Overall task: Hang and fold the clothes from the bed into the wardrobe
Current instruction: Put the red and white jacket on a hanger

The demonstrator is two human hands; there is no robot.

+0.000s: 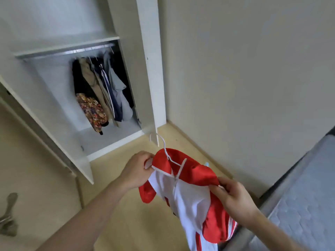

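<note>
A red and white zip jacket (188, 194) hangs on a white hanger (167, 153) low in the middle of the view. My left hand (136, 169) grips its left shoulder over the hanger's end. My right hand (233, 196) pinches its right shoulder. The hanger's hook points up toward the open wardrobe (59, 98). Under the wardrobe's rail (72, 51) hang several garments (101, 91), among them a floral one and a beige one. The bed (306, 201) with a grey quilted cover lies at the lower right.
The wardrobe's right door (150, 69) stands open just beyond the hanger's hook. Its left door (41, 127) juts out at the left. A metal door handle (9, 214) shows at the lower left. Pale wooden floor (126, 223) lies below my arms.
</note>
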